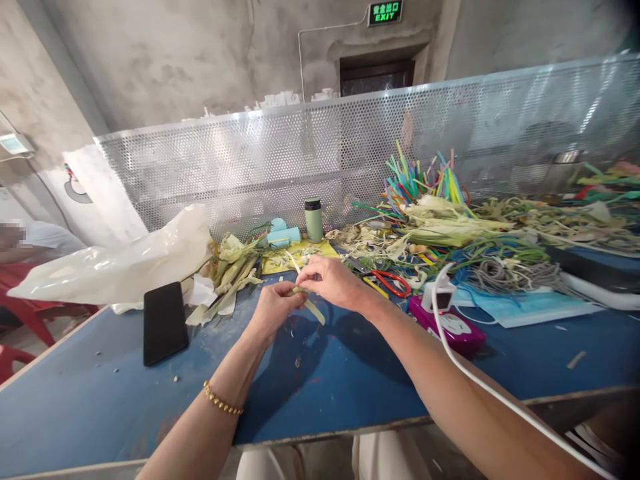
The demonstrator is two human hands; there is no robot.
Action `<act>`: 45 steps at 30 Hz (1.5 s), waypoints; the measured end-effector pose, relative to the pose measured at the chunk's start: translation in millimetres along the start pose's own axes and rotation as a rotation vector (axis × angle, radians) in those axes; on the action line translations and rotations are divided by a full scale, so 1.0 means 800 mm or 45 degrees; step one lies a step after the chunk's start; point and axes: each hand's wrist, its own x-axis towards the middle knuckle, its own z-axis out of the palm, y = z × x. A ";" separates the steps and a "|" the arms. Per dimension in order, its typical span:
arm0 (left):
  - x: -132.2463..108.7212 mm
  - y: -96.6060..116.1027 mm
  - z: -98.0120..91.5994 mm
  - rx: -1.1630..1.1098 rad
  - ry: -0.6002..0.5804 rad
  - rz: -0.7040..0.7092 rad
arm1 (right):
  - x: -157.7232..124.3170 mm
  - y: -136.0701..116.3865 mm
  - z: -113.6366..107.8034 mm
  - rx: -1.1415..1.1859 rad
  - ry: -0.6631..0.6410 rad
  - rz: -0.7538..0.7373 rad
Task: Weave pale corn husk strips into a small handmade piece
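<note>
Pinching a pale strip (pixel 315 312) at frame centre, both hands. Left hand (pixel 281 303): thumb and fingertips pressed together on it. Right hand (pixel 327 283): thumb and finger closed on it too, just beside the left. One strip end pokes up above the fingers, the other angles down right over the blue table (pixel 115 407). Can't tell if the fingertips touch each other.

Edges: front table edge runs across the lower frame, both forearms crossing it. Left edge slants down to the far left; plastic bag (pixel 120 257) overhangs it. Perforated panel (pixel 240 173) bounds the back.

Room: widest stretch of blue surface is lower left, from phone (pixel 165 323) to front edge, a few crumbs on it. More blue between the forearms, in shadow.

Tight side is right: red-handled scissors (pixel 395 283) near the right wrist, then purple box (pixel 453 327) with white adapter on top. White cable (pixel 505 395) runs along the right forearm to the lower right. Blue mask (pixel 535 308) beyond, tangled fibres behind.

Beyond the hands: yellow sheet (pixel 273 263), green bottle (pixel 314 223) upright. Husk pile (pixel 235 267) left of the sheet.
</note>
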 end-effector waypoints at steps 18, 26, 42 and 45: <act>-0.001 0.002 0.001 -0.036 -0.056 0.041 | 0.003 -0.008 -0.006 0.074 0.054 0.175; -0.005 0.009 0.000 -0.201 -0.110 0.004 | 0.002 -0.004 -0.003 0.391 0.004 0.228; -0.005 0.013 0.001 -0.213 -0.056 -0.078 | 0.000 -0.004 0.006 0.328 -0.076 0.259; -0.004 0.013 0.002 -0.220 -0.004 -0.035 | 0.000 -0.003 0.006 0.406 -0.130 0.303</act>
